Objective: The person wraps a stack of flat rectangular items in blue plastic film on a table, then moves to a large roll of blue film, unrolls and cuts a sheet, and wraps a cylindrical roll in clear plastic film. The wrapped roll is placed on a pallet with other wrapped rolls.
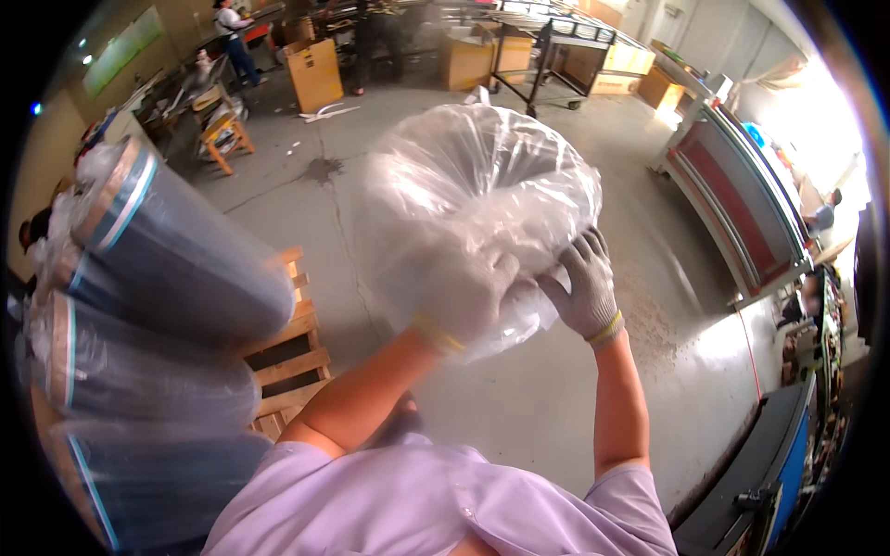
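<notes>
Clear crinkly plastic bag (482,199) around a dark roll looks slippery, bulky; my left hand (459,296) sits inside, closure unclear, right hand (586,283) pinches its gathered mouth.

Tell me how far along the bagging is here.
Done: several bagged rolls lie stacked on the wooden pallet at the person's left. In hand: a clear plastic bag is held up, the left hand inside it and the right hand gripping its edge. Left: whether the bag holds a roll is unclear, and no unbagged rolls are in view.
</notes>
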Available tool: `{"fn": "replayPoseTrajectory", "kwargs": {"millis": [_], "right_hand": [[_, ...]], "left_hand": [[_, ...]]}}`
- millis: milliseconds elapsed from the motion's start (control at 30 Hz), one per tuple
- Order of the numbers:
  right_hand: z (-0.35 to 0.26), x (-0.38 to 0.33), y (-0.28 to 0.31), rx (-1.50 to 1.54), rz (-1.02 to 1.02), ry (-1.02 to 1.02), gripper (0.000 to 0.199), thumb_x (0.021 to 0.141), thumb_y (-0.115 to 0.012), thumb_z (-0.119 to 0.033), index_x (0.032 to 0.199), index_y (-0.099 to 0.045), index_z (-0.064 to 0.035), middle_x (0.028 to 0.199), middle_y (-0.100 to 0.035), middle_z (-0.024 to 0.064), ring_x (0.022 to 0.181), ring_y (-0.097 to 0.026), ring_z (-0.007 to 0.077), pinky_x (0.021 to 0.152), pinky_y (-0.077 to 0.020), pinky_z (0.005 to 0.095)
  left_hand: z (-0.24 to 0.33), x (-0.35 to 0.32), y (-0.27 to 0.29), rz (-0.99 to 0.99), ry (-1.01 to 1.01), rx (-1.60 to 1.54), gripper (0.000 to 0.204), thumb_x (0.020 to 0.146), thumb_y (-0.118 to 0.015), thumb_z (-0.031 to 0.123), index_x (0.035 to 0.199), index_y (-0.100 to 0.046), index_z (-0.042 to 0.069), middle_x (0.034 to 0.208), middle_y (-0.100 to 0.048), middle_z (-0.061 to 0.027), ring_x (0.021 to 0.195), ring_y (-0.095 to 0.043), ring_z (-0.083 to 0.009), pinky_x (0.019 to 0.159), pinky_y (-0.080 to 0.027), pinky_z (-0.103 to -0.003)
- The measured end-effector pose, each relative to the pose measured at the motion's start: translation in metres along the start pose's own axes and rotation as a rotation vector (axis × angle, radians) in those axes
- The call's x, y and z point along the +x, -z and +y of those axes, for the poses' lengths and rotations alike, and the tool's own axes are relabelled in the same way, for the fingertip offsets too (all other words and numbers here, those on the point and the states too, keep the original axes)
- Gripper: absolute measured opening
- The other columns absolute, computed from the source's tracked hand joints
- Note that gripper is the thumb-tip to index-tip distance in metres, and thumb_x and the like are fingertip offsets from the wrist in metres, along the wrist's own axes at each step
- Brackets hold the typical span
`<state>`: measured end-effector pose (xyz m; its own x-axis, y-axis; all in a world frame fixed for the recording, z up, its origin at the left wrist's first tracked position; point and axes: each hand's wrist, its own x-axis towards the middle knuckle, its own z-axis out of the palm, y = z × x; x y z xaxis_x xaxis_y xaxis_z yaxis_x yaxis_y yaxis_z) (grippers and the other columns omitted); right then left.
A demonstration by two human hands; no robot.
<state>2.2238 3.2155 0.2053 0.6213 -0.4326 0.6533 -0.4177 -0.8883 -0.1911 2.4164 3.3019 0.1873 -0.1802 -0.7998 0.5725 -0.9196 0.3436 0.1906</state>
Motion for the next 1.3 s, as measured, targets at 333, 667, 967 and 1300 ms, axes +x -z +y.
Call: {"fn": "replayPoseTrajectory", "kwargs": {"millis": [333,667,967,1300], "right_hand": [[-0.110,-0.189,0.067,-0.092,0.073,-0.294,0.024,0.076,-0.074,-0.021,0.095,-0.069,-0.0070,0.109,-0.065,0.0145,0.103,-0.058,0.0389,0.096,-0.0378,0.0527],[-0.036,-0.243,0.163,-0.249,0.065,-0.092,0.043,0.097,-0.047,-0.035,0.115,-0.065,-0.0007,0.121,-0.062,0.0187,0.122,-0.050,0.0390,0.107,-0.0318,0.0522],[-0.072,-0.225,0.108,-0.124,0.165,-0.089,0.023,0.064,-0.062,-0.013,0.086,-0.062,-0.0071,0.089,-0.059,0.0108,0.085,-0.056,0.0325,0.084,-0.0405,0.0479],[-0.077,-0.268,0.216,-0.404,0.226,-0.301,0.026,0.078,-0.064,-0.016,0.101,-0.067,-0.0051,0.109,-0.065,0.0122,0.104,-0.060,0.0332,0.095,-0.0429,0.0464]], "left_hand": [[0.099,-0.071,-0.018,0.061,-0.412,-0.006,0.028,0.070,-0.067,0.040,0.079,-0.066,0.014,0.086,-0.062,-0.0043,0.080,-0.061,-0.0269,0.081,-0.048,-0.050],[0.073,-0.011,0.011,0.205,-0.220,0.349,0.031,0.088,-0.057,0.033,0.113,-0.067,0.018,0.134,-0.055,-0.0073,0.128,-0.045,-0.0311,0.105,-0.035,-0.048],[0.228,-0.074,-0.017,-0.011,-0.166,-0.307,0.047,0.088,-0.059,0.029,0.127,-0.058,0.004,0.119,-0.062,-0.0125,0.107,-0.058,-0.0326,0.094,-0.042,-0.047],[0.215,-0.025,-0.050,0.118,-0.325,-0.408,0.034,0.091,-0.054,0.035,0.079,-0.063,0.005,0.090,-0.062,-0.0132,0.110,-0.058,-0.0367,0.101,-0.039,-0.050]]}}
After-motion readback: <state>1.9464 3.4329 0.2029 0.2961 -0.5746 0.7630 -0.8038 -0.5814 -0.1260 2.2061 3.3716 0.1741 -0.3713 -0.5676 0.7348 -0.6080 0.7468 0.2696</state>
